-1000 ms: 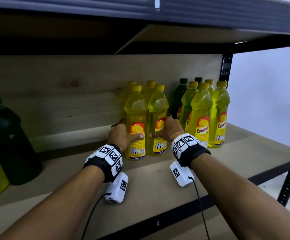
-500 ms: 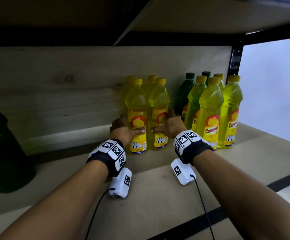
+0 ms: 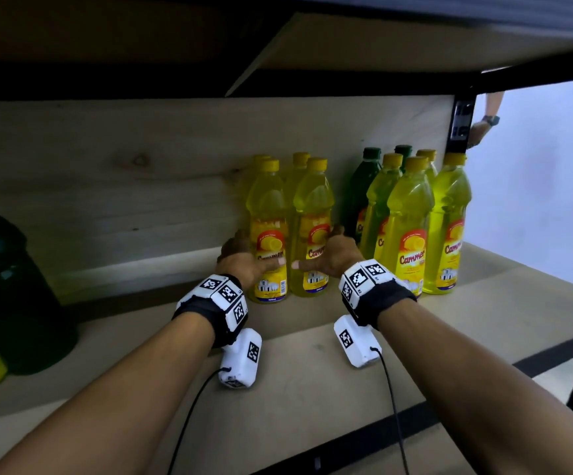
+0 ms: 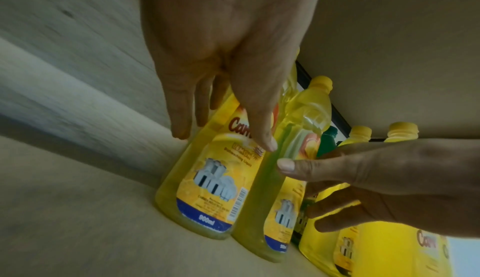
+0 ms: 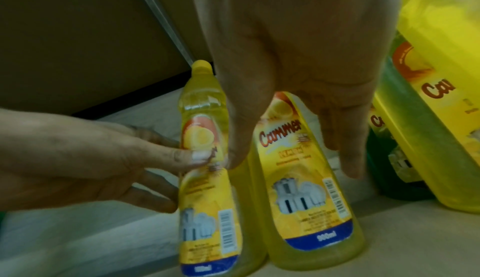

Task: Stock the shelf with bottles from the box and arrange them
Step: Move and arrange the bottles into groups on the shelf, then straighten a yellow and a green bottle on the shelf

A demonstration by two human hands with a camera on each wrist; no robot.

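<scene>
From the head camera, a pale plywood shelf (image 3: pixel 312 389) with a black metal frame carries clear plastic bottles of yellow liquid with yellow screw caps. The left hand (image 3: pixel 244 262) cups the left side of the left front bottle (image 3: pixel 267 234), thumb across its label. The right hand (image 3: pixel 329 257) cups the right side of the right front bottle (image 3: pixel 313 228), thumb likewise on the label. The two bottles stand upright, touching, with more yellow bottles behind them near the wooden back panel (image 3: pixel 141 173). Their red lettering reads "Cammer". Just to the right stands a second cluster of bottles (image 3: pixel 411 224), some yellow-green, two dark green with green caps. At far left sits a large dark green jug (image 3: pixel 14 286). Both wrists wear black bands with white marker blocks.

From the left wrist camera, the left hand (image 4: pixel 223 55) shows fingers (image 4: pixel 179 117) nearly straight alongside the left front bottle (image 4: pixel 207 178), thumb resting on its label. The label shows "LEMON", a drawing of white dishes, a barcode and "900ml" on a blue band. The right hand (image 4: pixel 376 178) reaches in from the right.

From the right wrist camera, the right hand (image 5: pixel 298 66) has relaxed, extended fingers (image 5: pixel 348 148) beside the right front bottle (image 5: pixel 306 189), labelled "Cammer" and "900ml". The left hand (image 5: pixel 91 158) presses its thumb on the left front bottle (image 5: pixel 205 178).
</scene>
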